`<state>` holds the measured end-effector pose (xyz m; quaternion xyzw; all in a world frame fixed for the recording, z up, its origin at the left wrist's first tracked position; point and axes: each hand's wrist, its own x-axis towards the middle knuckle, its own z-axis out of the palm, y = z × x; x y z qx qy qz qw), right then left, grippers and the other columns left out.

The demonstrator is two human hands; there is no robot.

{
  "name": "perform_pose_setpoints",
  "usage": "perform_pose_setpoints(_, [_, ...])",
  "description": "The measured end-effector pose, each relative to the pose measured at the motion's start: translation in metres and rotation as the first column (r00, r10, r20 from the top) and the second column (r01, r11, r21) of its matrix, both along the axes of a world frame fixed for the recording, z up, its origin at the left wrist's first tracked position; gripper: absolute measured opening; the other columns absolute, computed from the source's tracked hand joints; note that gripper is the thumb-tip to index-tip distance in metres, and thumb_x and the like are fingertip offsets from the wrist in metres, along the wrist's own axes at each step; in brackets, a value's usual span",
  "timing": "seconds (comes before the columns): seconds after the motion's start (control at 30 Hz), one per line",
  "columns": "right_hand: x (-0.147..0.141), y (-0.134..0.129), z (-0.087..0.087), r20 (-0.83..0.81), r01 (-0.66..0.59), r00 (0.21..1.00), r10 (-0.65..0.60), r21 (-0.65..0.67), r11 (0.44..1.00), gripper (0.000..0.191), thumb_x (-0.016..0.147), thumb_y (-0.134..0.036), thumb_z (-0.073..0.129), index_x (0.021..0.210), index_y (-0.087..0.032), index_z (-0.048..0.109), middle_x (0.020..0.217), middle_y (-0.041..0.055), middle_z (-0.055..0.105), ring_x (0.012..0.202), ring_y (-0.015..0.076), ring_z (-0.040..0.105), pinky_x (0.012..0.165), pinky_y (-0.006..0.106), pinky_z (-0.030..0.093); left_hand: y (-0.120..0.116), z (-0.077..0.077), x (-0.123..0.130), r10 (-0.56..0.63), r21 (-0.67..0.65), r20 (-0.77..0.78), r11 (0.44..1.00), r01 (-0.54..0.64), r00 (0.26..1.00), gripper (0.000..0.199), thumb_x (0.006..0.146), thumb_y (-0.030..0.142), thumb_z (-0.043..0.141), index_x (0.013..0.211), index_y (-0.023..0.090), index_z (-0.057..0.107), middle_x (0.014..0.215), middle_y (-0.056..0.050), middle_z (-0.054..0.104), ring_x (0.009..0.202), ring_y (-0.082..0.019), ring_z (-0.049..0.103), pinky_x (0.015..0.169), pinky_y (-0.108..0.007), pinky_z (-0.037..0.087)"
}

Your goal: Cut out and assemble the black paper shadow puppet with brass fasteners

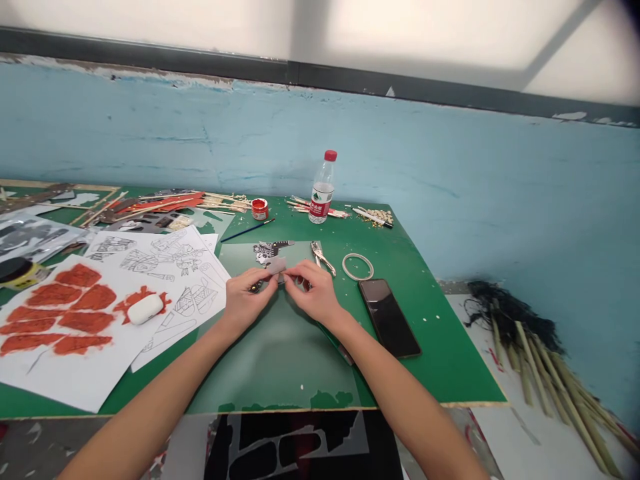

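Over the middle of the green table, my left hand (pixel 250 291) and my right hand (pixel 313 290) meet at the fingertips. Both pinch a small greyish translucent piece (pixel 277 265) between them. Some dark patterned bits show by the fingers, too small to make out. Just beyond the hands lies a black-and-white patterned cutout (pixel 271 251) on a translucent sheet (pixel 270 360). To the right of the cutout rests a silver hole punch (pixel 322 257), close to my right hand.
A phone (pixel 390 317) and a tape ring (pixel 357 267) lie right. Behind stand a bottle (pixel 321 190) and a red paint jar (pixel 260 209), near a brush (pixel 247 230). Red-painted paper (pixel 120 363), a white case (pixel 145 309) and drawings (pixel 200 267) lie left. Sticks (pixel 550 373) lean beyond the right edge.
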<state>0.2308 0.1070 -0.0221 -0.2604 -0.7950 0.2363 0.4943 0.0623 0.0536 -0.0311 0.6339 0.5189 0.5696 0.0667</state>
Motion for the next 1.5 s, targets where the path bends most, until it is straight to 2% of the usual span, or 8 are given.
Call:
perform_pose_setpoints(0.17, [0.0,-0.001,0.0,0.027,0.013,1.0,-0.013,0.024,1.0,0.011,0.094,-0.022,0.062,0.09,-0.021,0.073,0.078,0.0029,0.066,0.067,0.0144,0.057,0.06,0.027,0.047,0.0,-0.001,0.0,-0.025,0.011,-0.045,1.0,0.025,0.999,0.013,0.093,0.02,0.067,0.086,0.019,0.078,0.081,-0.002,0.078,0.069,-0.014,0.068,0.067,-0.026,0.055])
perform_pose_setpoints(0.37, [-0.002,-0.002,0.001,0.033,0.056,0.998,-0.058,0.066,0.996,0.01,0.091,-0.018,0.062,0.084,-0.02,0.069,0.077,0.0019,0.065,0.068,0.0147,0.058,0.065,0.028,0.049,0.003,-0.006,-0.003,-0.074,0.026,-0.039,0.997,0.075,0.996,0.018,0.093,0.017,0.068,0.105,0.022,0.081,0.104,-0.004,0.082,0.094,-0.019,0.077,0.087,-0.031,0.061])
perform_pose_setpoints(0.6, [-0.001,0.0,-0.001,0.043,0.101,0.993,-0.106,0.117,0.988,0.01,0.094,-0.02,0.062,0.087,-0.021,0.07,0.077,0.0016,0.066,0.069,0.0152,0.059,0.068,0.029,0.049,0.002,-0.006,-0.003,-0.077,-0.009,-0.021,0.997,0.077,0.997,0.018,0.094,0.018,0.067,0.106,0.022,0.081,0.107,-0.005,0.082,0.099,-0.02,0.077,0.089,-0.032,0.061])
perform_pose_setpoints(0.73, [0.003,0.004,-0.002,0.035,0.114,0.993,-0.115,0.021,0.993,0.006,0.093,-0.027,0.067,0.093,-0.021,0.068,0.079,0.0013,0.064,0.069,0.0151,0.058,0.065,0.028,0.049,0.002,-0.003,-0.004,-0.108,-0.033,0.002,0.994,0.108,0.994,0.014,0.094,0.021,0.068,0.099,0.021,0.08,0.101,-0.005,0.082,0.097,-0.021,0.075,0.089,-0.032,0.06])
perform_pose_setpoints(0.83, [0.006,0.009,-0.003,0.061,0.092,0.994,-0.09,-0.035,0.995,0.017,0.092,-0.031,0.07,0.105,-0.021,0.068,0.083,0.0019,0.066,0.07,0.0155,0.058,0.063,0.028,0.048,0.001,0.0,-0.004,-0.143,-0.069,0.009,0.987,0.143,0.99,0.015,0.097,0.022,0.064,0.096,0.02,0.079,0.099,-0.005,0.08,0.094,-0.02,0.073,0.085,-0.032,0.058])
perform_pose_setpoints(1.07, [0.007,0.01,-0.001,0.035,0.053,0.998,-0.052,-0.039,0.998,0.012,0.093,-0.03,0.07,0.087,-0.021,0.072,0.074,0.0015,0.066,0.067,0.015,0.057,0.06,0.028,0.045,-0.002,0.004,-0.004,-0.139,-0.113,-0.017,0.984,0.137,0.99,0.011,0.089,0.031,0.075,0.089,0.02,0.075,0.078,0.0,0.067,0.071,-0.014,0.06,0.063,-0.025,0.048])
perform_pose_setpoints(1.27, [0.007,0.009,0.001,-0.014,-0.054,0.999,0.053,-0.179,0.982,0.014,0.091,-0.031,0.072,0.083,-0.02,0.074,0.073,0.0015,0.068,0.063,0.0136,0.057,0.056,0.026,0.044,-0.001,0.003,-0.005,-0.11,-0.099,0.008,0.989,0.11,0.994,0.015,0.092,0.035,0.074,0.087,0.022,0.078,0.081,-0.001,0.071,0.07,-0.014,0.063,0.063,-0.026,0.05])
perform_pose_setpoints(1.5, [0.009,0.011,0.001,-0.004,-0.047,0.999,0.047,-0.196,0.979,0.016,0.091,-0.034,0.072,0.084,-0.02,0.075,0.075,0.0018,0.069,0.062,0.0132,0.055,0.056,0.026,0.044,0.0,0.003,-0.008,-0.152,-0.071,-0.073,0.987,0.146,0.986,0.016,0.098,0.031,0.065,0.092,0.022,0.077,0.082,-0.002,0.073,0.077,-0.016,0.065,0.07,-0.027,0.053])
